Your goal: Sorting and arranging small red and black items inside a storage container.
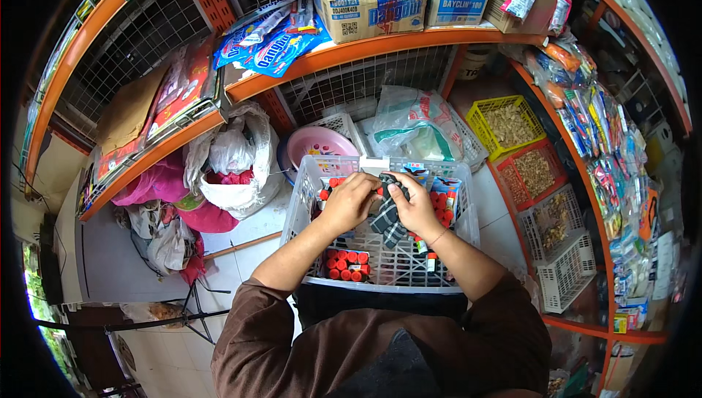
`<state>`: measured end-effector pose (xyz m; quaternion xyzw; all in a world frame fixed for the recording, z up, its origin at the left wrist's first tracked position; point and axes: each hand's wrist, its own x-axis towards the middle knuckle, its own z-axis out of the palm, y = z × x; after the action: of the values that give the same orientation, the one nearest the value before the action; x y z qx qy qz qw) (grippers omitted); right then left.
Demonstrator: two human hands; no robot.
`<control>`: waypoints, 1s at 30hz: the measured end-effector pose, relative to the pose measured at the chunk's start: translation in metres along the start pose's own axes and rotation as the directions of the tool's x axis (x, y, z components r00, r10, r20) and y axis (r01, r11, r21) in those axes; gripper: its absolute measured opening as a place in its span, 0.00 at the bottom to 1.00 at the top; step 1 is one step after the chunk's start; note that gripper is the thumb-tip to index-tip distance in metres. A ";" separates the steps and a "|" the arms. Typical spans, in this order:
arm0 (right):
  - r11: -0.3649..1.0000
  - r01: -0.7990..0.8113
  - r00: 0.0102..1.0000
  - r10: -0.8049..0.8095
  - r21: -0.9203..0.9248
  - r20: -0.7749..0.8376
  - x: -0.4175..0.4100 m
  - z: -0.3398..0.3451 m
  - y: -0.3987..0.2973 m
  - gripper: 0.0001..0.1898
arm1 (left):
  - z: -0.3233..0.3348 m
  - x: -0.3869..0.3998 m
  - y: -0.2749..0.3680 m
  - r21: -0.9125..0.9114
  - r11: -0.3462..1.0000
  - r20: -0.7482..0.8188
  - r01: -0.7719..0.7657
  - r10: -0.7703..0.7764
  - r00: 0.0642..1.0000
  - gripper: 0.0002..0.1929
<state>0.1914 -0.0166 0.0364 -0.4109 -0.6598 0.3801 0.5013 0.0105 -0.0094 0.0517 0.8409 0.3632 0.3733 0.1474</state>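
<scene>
In front of me stands a white plastic crate [378, 287] holding several small bottles with red caps [346, 265]. Above the crate, my right hand [415, 200] grips a black-and-white checked cloth [390, 222], which hangs down below the fingers. My left hand [351, 200] is beside the cloth's upper end, its fingertips closed around something small with a bit of red showing between the hands; what exactly it holds is partly hidden. One bottle with a red cap [431, 262] stands apart near the crate's right front.
Behind the crate are a pink basin [322, 147] and a plastic bag [414, 121]. An orange-edged shelf [351, 53] with cardboard boxes runs above. White sacks [241, 173] lie left; a yellow basket [507, 124], a red basket [532, 173] and hanging packets [598, 124] are right.
</scene>
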 end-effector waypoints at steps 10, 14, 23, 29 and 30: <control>0.973 0.228 0.962 -0.228 0.019 0.153 0.005 -0.019 -0.012 0.14 | -0.003 -0.003 -0.011 -0.622 0.706 0.224 0.339 -0.254 0.941 0.24; 0.991 0.129 0.988 -0.126 -0.032 0.087 0.005 -0.022 -0.002 0.11 | -0.008 0.002 0.009 -0.377 0.886 0.168 0.271 -0.223 0.960 0.23; 0.965 0.245 0.968 -0.237 -0.093 0.085 0.007 -0.018 -0.013 0.23 | 0.007 0.000 -0.023 -0.666 0.621 -0.099 0.413 -0.622 0.777 0.12; 0.888 0.402 0.913 -0.370 -0.221 0.174 -0.005 -0.007 -0.007 0.38 | 0.006 0.003 -0.011 -0.873 0.325 0.167 0.363 -0.501 0.849 0.11; 0.888 0.405 0.911 -0.371 -0.219 0.179 -0.004 -0.006 -0.010 0.38 | 0.002 0.004 -0.009 -0.890 0.292 0.182 0.351 -0.477 0.860 0.12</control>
<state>0.1966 -0.0237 0.0450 -0.3047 -0.8031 0.2117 0.4662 0.0092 -0.0004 0.0475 0.4793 0.3171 0.5054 0.6437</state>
